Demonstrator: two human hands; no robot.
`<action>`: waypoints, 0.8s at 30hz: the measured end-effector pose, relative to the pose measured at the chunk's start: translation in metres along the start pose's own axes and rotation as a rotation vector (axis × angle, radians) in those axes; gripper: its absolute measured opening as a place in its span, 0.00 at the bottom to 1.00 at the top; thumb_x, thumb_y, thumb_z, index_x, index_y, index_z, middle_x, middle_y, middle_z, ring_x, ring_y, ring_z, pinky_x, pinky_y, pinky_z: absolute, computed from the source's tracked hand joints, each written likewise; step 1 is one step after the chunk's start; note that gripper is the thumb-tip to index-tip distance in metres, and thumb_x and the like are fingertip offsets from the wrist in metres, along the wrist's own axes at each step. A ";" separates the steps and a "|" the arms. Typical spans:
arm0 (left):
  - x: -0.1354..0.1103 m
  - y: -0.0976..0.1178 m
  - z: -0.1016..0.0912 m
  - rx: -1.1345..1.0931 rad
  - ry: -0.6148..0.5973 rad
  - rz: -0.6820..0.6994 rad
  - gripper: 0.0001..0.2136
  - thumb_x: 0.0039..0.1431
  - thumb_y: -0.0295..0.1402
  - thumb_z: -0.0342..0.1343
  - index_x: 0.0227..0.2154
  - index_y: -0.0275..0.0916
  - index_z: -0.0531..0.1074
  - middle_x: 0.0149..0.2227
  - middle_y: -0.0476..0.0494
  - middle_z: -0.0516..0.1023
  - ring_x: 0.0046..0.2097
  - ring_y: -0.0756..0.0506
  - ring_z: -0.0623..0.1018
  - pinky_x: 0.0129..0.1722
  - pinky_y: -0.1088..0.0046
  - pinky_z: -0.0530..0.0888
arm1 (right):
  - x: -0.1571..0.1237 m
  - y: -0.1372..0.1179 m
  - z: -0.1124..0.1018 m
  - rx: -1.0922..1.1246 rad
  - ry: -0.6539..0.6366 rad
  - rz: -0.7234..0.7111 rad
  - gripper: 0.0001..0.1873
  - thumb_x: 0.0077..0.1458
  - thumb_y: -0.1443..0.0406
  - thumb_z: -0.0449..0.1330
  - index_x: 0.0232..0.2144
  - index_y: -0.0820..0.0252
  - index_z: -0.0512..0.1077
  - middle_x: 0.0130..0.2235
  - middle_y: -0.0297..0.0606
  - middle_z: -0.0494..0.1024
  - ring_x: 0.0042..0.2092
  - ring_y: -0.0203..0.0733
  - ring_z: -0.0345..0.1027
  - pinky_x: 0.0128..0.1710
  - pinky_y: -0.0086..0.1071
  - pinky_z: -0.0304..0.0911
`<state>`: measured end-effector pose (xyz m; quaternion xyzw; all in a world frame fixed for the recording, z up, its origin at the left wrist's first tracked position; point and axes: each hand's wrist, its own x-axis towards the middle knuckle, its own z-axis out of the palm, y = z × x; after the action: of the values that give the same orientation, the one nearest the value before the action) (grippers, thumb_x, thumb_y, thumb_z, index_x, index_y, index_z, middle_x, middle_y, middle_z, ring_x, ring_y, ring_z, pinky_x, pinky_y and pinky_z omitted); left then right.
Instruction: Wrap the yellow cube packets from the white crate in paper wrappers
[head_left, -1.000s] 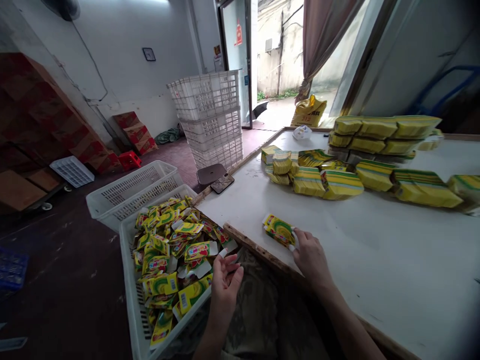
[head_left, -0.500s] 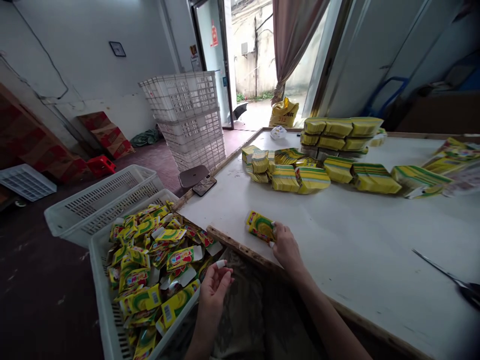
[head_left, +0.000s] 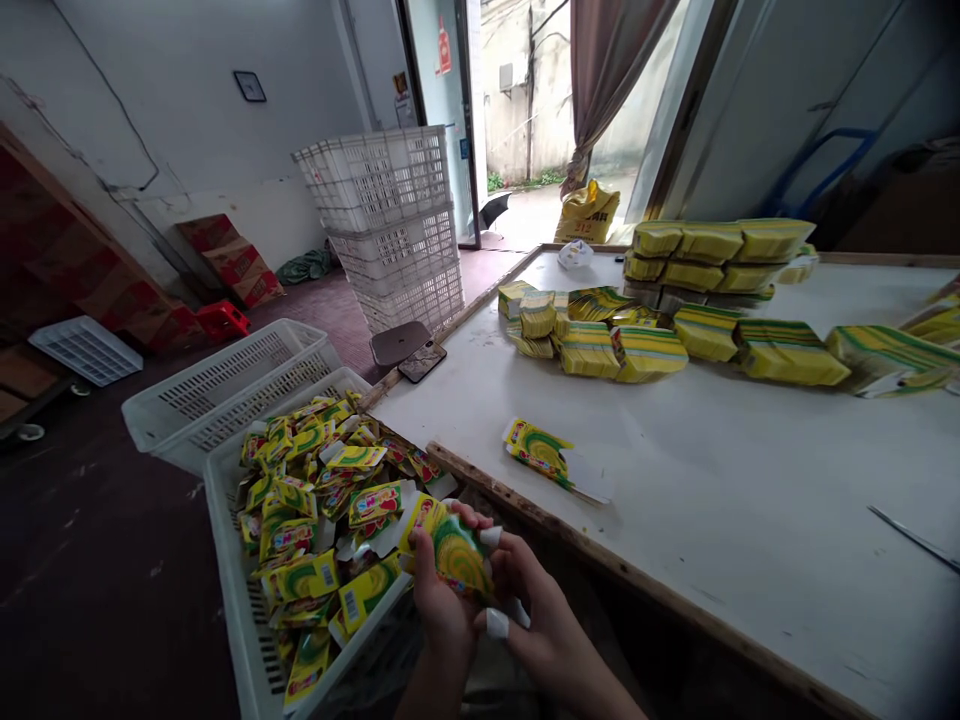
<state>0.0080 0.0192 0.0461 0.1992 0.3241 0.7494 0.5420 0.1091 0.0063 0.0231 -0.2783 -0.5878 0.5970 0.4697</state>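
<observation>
A yellow and green printed carton [head_left: 455,552] is held low in front of me, over the near edge of the crate. My left hand [head_left: 444,612] is closed round it from below, the thumb lying on its near side. At its right end, my right hand [head_left: 546,612] grips with white-wrapped thumb and fingertip; part of that end is hidden. Another printed carton [head_left: 538,450] lies on the white table [head_left: 697,480], its white flap open toward the right. To the left, a white plastic crate [head_left: 225,560] is heaped with similar cartons [head_left: 300,540].
Bundled flat cartons [head_left: 649,350] line the table's far side, with a stacked block [head_left: 716,255] behind. A phone [head_left: 422,362] rests at the left corner, scissors [head_left: 911,538] at right. A wooden rim [head_left: 540,510] edges the table. Tall stacked crates [head_left: 390,220] stand beyond.
My right hand has left the table and come down-left to my left hand. A carton is now between both hands, while one stays on the table. The view has shifted slightly.
</observation>
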 end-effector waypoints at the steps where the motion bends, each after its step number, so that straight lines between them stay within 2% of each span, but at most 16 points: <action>1: 0.001 0.001 0.001 -0.039 0.021 -0.001 0.20 0.48 0.55 0.58 0.29 0.40 0.72 0.27 0.49 0.70 0.31 0.47 0.73 0.36 0.70 0.74 | -0.001 -0.002 0.000 0.030 -0.037 0.015 0.29 0.46 0.67 0.62 0.52 0.54 0.63 0.38 0.34 0.72 0.38 0.41 0.67 0.38 0.33 0.64; 3: 0.001 -0.001 -0.001 -0.040 0.065 -0.008 0.21 0.46 0.55 0.60 0.26 0.40 0.70 0.24 0.52 0.66 0.27 0.51 0.69 0.30 0.75 0.71 | 0.000 -0.004 -0.001 0.060 -0.096 0.038 0.28 0.46 0.65 0.65 0.51 0.54 0.65 0.40 0.35 0.73 0.42 0.44 0.67 0.42 0.34 0.63; 5: -0.001 -0.005 -0.006 0.066 0.126 -0.017 0.23 0.44 0.57 0.61 0.24 0.40 0.69 0.24 0.52 0.66 0.26 0.52 0.68 0.28 0.76 0.71 | 0.001 -0.002 -0.002 0.076 -0.109 0.057 0.29 0.44 0.63 0.67 0.50 0.54 0.66 0.41 0.35 0.74 0.43 0.45 0.68 0.43 0.35 0.63; 8: -0.006 -0.011 -0.012 0.246 0.170 -0.029 0.27 0.42 0.62 0.59 0.31 0.41 0.73 0.33 0.47 0.74 0.36 0.46 0.75 0.40 0.70 0.74 | 0.004 0.005 -0.006 0.155 -0.026 0.091 0.27 0.45 0.62 0.68 0.48 0.53 0.67 0.38 0.34 0.75 0.42 0.45 0.69 0.42 0.34 0.62; 10: -0.009 -0.012 -0.010 0.262 0.095 -0.046 0.31 0.41 0.64 0.57 0.38 0.41 0.75 0.40 0.42 0.77 0.45 0.41 0.76 0.47 0.66 0.73 | 0.005 0.008 -0.013 0.262 0.045 0.107 0.23 0.47 0.60 0.67 0.46 0.53 0.67 0.37 0.34 0.76 0.41 0.44 0.69 0.42 0.34 0.61; 11: -0.010 -0.012 -0.008 0.252 0.041 -0.069 0.31 0.43 0.63 0.57 0.39 0.41 0.75 0.40 0.42 0.78 0.46 0.40 0.76 0.48 0.65 0.73 | 0.006 0.008 -0.017 0.327 0.066 0.111 0.22 0.49 0.59 0.67 0.46 0.53 0.68 0.37 0.34 0.76 0.41 0.43 0.70 0.42 0.33 0.61; 13: -0.011 -0.013 -0.005 0.253 -0.036 -0.122 0.25 0.48 0.55 0.60 0.39 0.39 0.77 0.37 0.42 0.80 0.44 0.40 0.77 0.46 0.65 0.73 | 0.005 0.005 -0.025 0.446 0.072 0.116 0.20 0.51 0.57 0.66 0.46 0.53 0.68 0.37 0.35 0.76 0.40 0.42 0.69 0.40 0.32 0.61; 16: -0.011 -0.015 -0.007 0.297 -0.073 -0.138 0.17 0.53 0.47 0.61 0.35 0.37 0.78 0.31 0.44 0.80 0.37 0.43 0.79 0.43 0.67 0.74 | 0.003 -0.001 -0.031 0.548 0.038 0.129 0.20 0.50 0.57 0.67 0.44 0.54 0.69 0.36 0.34 0.76 0.37 0.40 0.68 0.37 0.31 0.60; 21: -0.012 -0.014 -0.020 0.509 -0.113 -0.007 0.17 0.58 0.45 0.57 0.40 0.38 0.77 0.34 0.45 0.81 0.38 0.46 0.77 0.42 0.71 0.73 | -0.002 -0.005 -0.024 0.609 0.030 0.150 0.17 0.48 0.58 0.68 0.39 0.55 0.70 0.32 0.32 0.74 0.31 0.36 0.65 0.32 0.29 0.59; 24: -0.012 -0.010 -0.020 0.687 -0.048 0.088 0.16 0.58 0.46 0.56 0.32 0.36 0.77 0.27 0.49 0.77 0.32 0.49 0.74 0.34 0.78 0.71 | -0.001 -0.002 -0.020 0.579 0.049 0.148 0.16 0.47 0.58 0.69 0.37 0.55 0.71 0.30 0.31 0.73 0.31 0.36 0.65 0.33 0.29 0.59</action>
<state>0.0059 0.0040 0.0249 0.4015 0.5356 0.6142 0.4179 0.1278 0.0145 0.0220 -0.1893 -0.3596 0.7655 0.4988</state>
